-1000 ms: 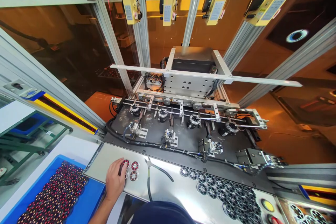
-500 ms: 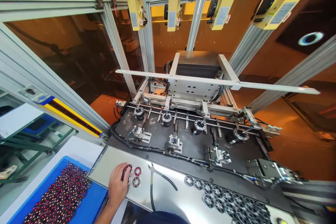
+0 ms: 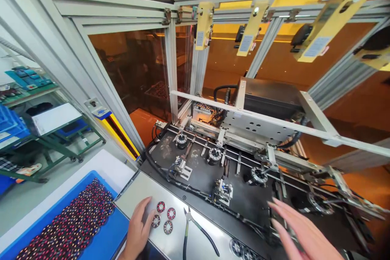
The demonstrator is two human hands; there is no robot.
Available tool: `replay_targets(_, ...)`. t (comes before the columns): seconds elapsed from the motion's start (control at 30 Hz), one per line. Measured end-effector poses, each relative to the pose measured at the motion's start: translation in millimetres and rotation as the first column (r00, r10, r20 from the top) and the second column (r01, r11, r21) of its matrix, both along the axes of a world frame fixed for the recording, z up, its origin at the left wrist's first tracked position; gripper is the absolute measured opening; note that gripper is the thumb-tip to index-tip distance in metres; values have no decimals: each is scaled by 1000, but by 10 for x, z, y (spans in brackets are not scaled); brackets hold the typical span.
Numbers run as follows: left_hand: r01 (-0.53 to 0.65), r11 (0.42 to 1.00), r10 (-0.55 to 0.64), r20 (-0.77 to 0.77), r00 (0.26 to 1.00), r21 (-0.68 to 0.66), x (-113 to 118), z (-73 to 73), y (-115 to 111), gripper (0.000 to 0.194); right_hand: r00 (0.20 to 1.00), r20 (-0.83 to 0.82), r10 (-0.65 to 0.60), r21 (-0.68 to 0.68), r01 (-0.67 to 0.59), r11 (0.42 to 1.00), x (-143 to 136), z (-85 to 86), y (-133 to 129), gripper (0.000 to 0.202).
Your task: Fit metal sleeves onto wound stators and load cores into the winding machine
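Presently, four red-black rings (image 3: 168, 223) lie flat on counter (image 3: 152, 189), axes upright, beside left hand (image 3: 138, 228), thumb and fingers parted; right hand (image 3: 300, 227), fingers outstretched, near black machine bed (image 3: 243, 195).

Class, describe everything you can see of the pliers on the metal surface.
The pliers lie flat on the shiny metal surface, right of four round wound parts. Their short, bare-metal jaws are slightly parted and point away from the person. Two long, curved handles, dark with a greenish tint, spread wide apart. Only the surface appears to touch them.
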State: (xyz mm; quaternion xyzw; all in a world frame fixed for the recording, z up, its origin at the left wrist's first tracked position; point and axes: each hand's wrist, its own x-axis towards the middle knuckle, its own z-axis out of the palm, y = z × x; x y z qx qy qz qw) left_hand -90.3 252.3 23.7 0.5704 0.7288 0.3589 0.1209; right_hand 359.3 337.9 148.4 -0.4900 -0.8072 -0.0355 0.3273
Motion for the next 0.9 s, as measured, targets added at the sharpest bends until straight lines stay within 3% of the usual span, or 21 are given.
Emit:
replay_targets(0.07,-37,999,37,7,999,-2,-62,78,-45,41,967,28,254,-87,-251,964,-588,191,520,28)
replay_targets(0.1,-56,998,56,11,998,-3,-96,109,-73,41,948,36,315,-116,-309,944,-894,252,800,28)
replay_targets(0.2,-119,993,120,27,992,-20,-204,147,-163,42,923,53,381,-179,-367,913,-1686,278,1510,32)
replay_targets(0.33,-174,984,176,38,984,-47,-352,74,-248,41,899,60,434,-233,-410,882,-2274,114,1985,32)
replay_targets(0.43,-173,984,174,21,984,-44,-422,53,-226,38,884,68,463,-274,-430,860,-2457,-29,2164,32)
replay_targets(0.53,-142,990,142,-2,990,-4,-421,171,-64,36,872,82,482,-320,-435,842,-2526,-179,2297,32)
replay_targets(0.73,46,989,-38,-61,997,139,-337,580,680,37,864,96,494,-379,-427,821,-2560,-399,2385,28)
replay_targets(0.9,136,974,-120,-95,988,181,-279,726,1191,33,905,24,424,-422,-375,825,-2559,-465,2347,23)
